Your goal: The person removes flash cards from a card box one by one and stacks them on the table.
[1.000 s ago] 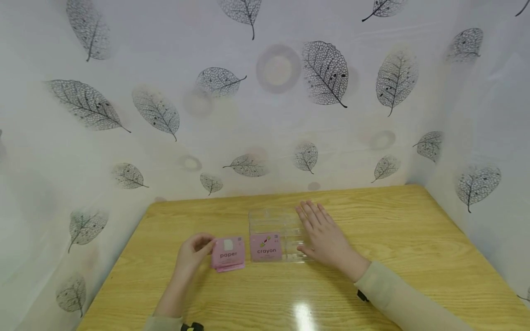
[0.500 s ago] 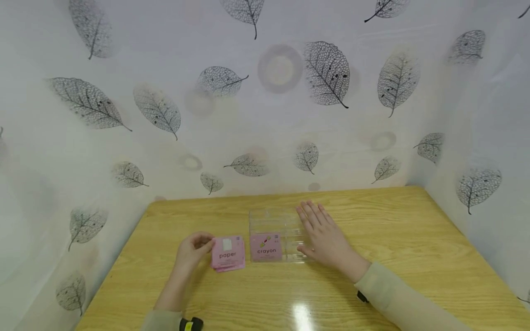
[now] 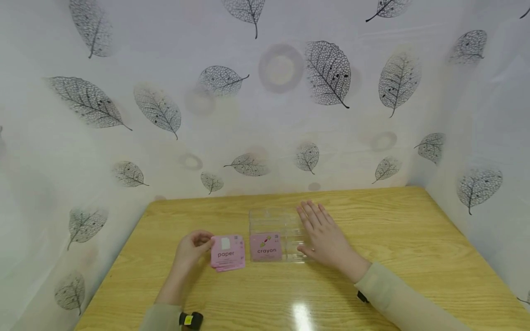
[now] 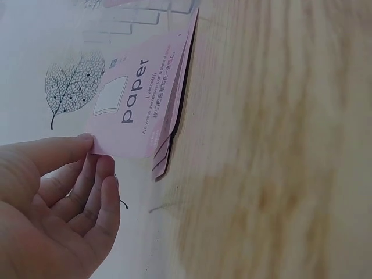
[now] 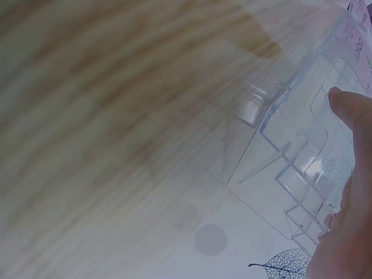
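Observation:
My left hand (image 3: 193,249) pinches the near corner of a pink card marked "paper" (image 3: 226,254), its thumb on top and the other fingers curled below. In the left wrist view this card (image 4: 125,110) is lifted at that corner over a stack of pink cards (image 4: 165,158). Right of the stack stands a clear plastic box (image 3: 267,225) with compartments. A pink "crayon" card (image 3: 266,247) lies in its front left compartment. Across the right side of the box rests my right hand (image 3: 325,236), fingers straight and thumb spread toward the front.
All of this is on a wood-grain table (image 3: 372,239). A pale leaf-printed curtain (image 3: 265,115) hangs along the back and both sides of the table. Black bands show at both wrists.
The top "paper" card has slid slightly left and up, and the right edge of a card beneath it now shows. The right hand and the box have stayed put.

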Demonstrator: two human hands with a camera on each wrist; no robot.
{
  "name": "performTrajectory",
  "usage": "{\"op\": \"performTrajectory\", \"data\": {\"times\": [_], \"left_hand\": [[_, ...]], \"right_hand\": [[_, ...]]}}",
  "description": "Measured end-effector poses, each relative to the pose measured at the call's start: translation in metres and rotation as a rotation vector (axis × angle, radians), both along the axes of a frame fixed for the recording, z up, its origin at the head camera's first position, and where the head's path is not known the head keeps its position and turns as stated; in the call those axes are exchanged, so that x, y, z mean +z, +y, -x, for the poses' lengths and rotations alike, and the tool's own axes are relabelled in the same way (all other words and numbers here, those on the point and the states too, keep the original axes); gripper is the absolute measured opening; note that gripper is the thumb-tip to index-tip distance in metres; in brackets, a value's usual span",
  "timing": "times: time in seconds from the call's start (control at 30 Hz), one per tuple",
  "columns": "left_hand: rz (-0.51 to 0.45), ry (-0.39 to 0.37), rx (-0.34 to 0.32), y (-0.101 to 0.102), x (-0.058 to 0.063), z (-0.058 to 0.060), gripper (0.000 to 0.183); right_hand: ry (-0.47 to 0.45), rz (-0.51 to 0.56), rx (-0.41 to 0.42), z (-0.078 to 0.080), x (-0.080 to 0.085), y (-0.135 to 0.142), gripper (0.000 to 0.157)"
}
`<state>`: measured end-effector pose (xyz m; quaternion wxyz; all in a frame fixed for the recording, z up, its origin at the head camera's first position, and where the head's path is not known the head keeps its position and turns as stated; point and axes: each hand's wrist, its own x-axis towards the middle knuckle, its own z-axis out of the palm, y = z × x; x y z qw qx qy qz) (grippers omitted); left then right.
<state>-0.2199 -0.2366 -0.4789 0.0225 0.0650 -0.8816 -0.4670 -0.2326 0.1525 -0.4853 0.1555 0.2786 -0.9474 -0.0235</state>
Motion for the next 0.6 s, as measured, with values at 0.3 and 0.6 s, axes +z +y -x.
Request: {"op": "performTrajectory", "data": {"times": [0.3,0.6], "left_hand": [[-0.010,-0.004,-0.016,-0.0037,-0.0045,0.0057,0.016],[-0.015,-0.029,-0.010,-0.0045,-0.0023,0.0052,0.018]], "right_hand": [[0.023,-0.012,0.004,0.0007,-0.0007,0.0007,0.114],[0.024,-0.012,0.008,-0.0006,0.0013,0.0007,0.113]]}}
